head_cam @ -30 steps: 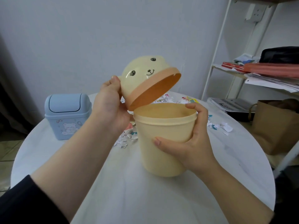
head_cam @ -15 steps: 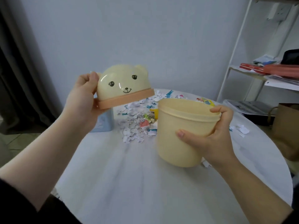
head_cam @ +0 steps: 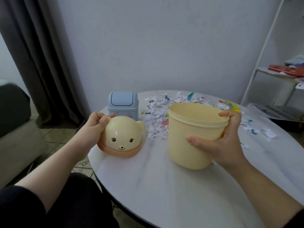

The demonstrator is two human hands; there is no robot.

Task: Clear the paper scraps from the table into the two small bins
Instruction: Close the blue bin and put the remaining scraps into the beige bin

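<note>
At the near left edge of the table point(head_cam: 164, 191), the person's left hand point(head_cam: 96, 125) has its fingers curled over the crown of the bear-faced lid point(head_cam: 122, 137), which sits rim-down on the white top or very close to it; I cannot tell whether it has full contact yet. To the right, the right hand point(head_cam: 225, 143) clasps the yellow bin point(head_cam: 190, 129), thumb pressed across the near wall and fingers hooked over the far rim. The bin's mouth is open and faces up; it leans a little, and whether its base is on the table is hard to say.

The paper scraps point(head_cam: 157, 116) lie beyond both hands, toward the far side. They form a band running left to right along the far edge, thickest in the gap between the blue bin point(head_cam: 123, 104) and the yellow one, with a thinner scatter off to the far right. Once it lets go of the lid, the left hand looks nearer the thick heap, and the right hand is nearer the loose bits.

Half a second ago the lid was held up in the air in front of the blue bin; now it is down at table level. The right hand's hold on the bin is unchanged.
</note>
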